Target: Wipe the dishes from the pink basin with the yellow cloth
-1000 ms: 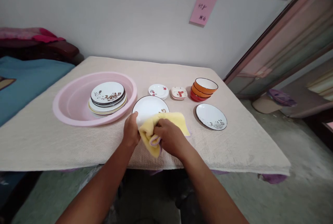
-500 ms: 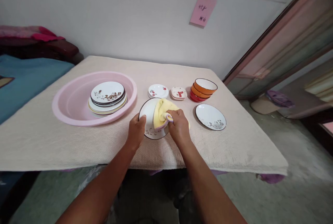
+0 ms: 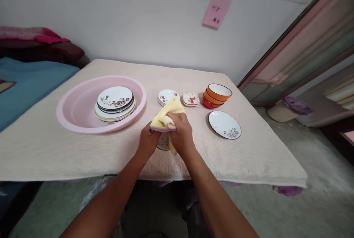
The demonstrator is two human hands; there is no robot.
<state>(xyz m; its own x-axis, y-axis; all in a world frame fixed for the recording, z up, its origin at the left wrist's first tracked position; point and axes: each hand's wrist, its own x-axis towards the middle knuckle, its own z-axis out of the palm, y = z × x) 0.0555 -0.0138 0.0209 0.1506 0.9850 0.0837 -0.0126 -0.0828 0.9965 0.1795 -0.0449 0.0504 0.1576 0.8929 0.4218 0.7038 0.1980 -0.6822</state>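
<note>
My left hand (image 3: 147, 142) grips the near-left rim of a white plate with a brown pattern (image 3: 163, 142), held just above the table's front middle. Most of that plate is hidden behind my hands and the cloth. My right hand (image 3: 181, 134) is closed on a yellow cloth (image 3: 166, 116) and presses it onto the plate's face. The cloth bunches up over the plate's far side, with one strip hanging down between my hands.
A pink basin (image 3: 80, 112) at the left holds a stack of plates (image 3: 114, 103). Behind my hands stand small saucers (image 3: 165, 95) and a small square dish (image 3: 190, 99). Stacked orange and red bowls (image 3: 217, 95) and a single plate (image 3: 224, 124) sit at the right, on a cream tablecloth (image 3: 249, 157).
The plate has tilted up toward me and is more covered. My right hand swept the cloth from the plate's near edge up over its face; my left hand stayed on the rim.
</note>
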